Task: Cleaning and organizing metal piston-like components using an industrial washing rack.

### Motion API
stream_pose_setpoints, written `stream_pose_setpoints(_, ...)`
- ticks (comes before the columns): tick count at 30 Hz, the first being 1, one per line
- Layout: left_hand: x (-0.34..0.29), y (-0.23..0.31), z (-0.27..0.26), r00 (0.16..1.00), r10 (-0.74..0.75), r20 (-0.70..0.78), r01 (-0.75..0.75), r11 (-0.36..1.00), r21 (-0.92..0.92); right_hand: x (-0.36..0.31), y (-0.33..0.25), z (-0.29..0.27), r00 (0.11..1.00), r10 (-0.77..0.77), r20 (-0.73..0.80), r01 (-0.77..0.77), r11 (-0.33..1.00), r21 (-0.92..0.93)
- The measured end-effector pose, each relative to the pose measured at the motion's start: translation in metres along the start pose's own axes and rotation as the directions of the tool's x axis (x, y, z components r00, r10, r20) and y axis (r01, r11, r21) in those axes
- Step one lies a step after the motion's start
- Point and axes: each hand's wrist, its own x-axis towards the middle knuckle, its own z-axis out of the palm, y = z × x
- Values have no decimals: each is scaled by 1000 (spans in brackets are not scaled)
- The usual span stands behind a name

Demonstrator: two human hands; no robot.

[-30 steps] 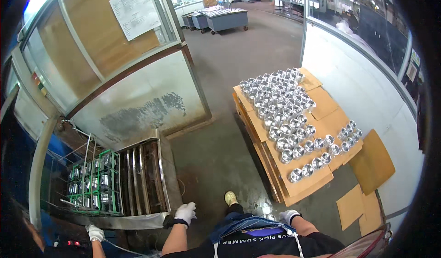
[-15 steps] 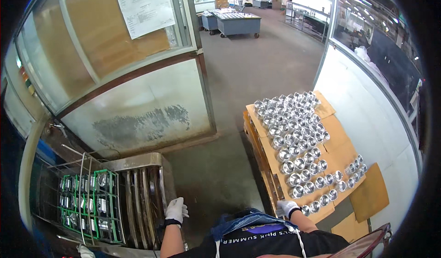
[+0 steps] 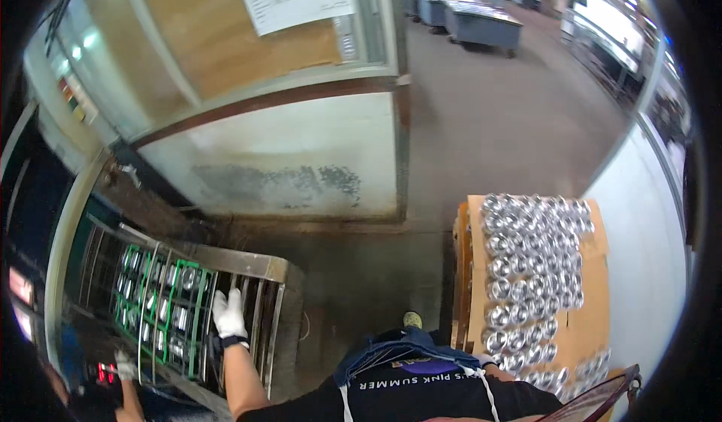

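Note:
My left hand (image 3: 230, 317), in a white glove, is over the slatted metal rails at lower left, its fingers stretched out and holding nothing. Just beside it stands a wire rack (image 3: 213, 290) around a green-framed basket (image 3: 197, 266) of shiny metal cups (image 3: 180, 317). Whether my fingers touch the rack I cannot tell. Only a bit of my right hand (image 3: 486, 359) shows at the near left edge of the cardboard-topped stack, next to rows of shiny metal cups (image 3: 519, 292); its fingers are hidden.
Cardboard (image 3: 596, 253) lies under the cups at right. A co-worker's gloved hand (image 3: 126, 366) is at the far lower left, beside the rack. A white partition (image 3: 301, 151) stands ahead, and grey wheeled carts (image 3: 481, 27) stand beyond on the floor.
My view has swung left. My left hand has moved from the metal frame's right edge over the rails to the rack. My right hand has become mostly hidden. The co-worker's hand shows more.

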Motion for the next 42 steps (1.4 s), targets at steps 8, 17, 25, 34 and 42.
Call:
stream_pose_setpoints(8, 29, 64, -19, 935, 115, -335, 78, 856, 511, 114, -44, -231, 991, 108, 76, -119, 483, 867)
stream_pose_setpoints(17, 61, 80, -108, 739, 304, -602, 420, 491, 764, 193, -237, -396, 987, -61, 147, -69, 666, 743)
stream_pose_setpoints(25, 155, 56, -150, 579, 489, -652, 647, 210, 733, 214, -436, -456, 776, -585, 235, 558, 464, -688)
stream_pose_setpoints(34, 168, 87, -130, 631, 343, -696, 623, 311, 718, 270, -664, -494, 579, -716, 390, 683, 165, -712)
stream_pose_setpoints(42, 187, 87, -129, 603, 373, -705, 659, 265, 704, 122, -976, -450, 567, -764, 309, 820, 561, -117)
